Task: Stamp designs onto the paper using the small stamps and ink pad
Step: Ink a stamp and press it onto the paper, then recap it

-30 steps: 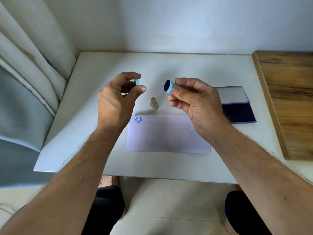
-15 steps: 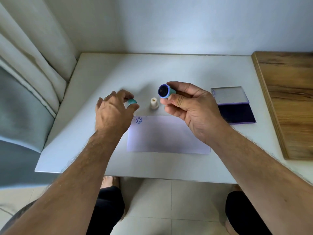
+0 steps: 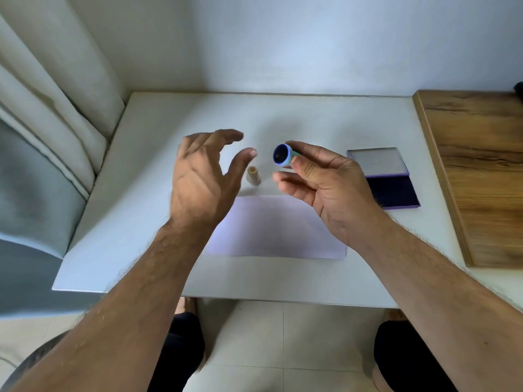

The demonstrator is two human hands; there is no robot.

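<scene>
My right hand (image 3: 322, 182) holds a small teal stamp (image 3: 283, 155) between thumb and fingers, its dark inked face turned toward me, above the table. My left hand (image 3: 203, 179) hovers open with fingers spread and nothing in it, just left of a small beige stamp (image 3: 253, 175) that stands upright on the table. A pale sheet of paper (image 3: 277, 230) lies in front of both hands; my left hand hides its top left corner. The open ink pad (image 3: 392, 190) with its dark blue pad lies to the right, lid (image 3: 376, 161) folded back.
The white table (image 3: 147, 193) stands against a wall. A wooden board (image 3: 478, 171) lies along the table's right side. A curtain and a grey cushion are at the left. My knees and the tiled floor show below the table's front edge.
My left hand went down to the table with the teal cap, let go of it and rose open; the cap is out of sight. My right hand kept the stamp nearly still.
</scene>
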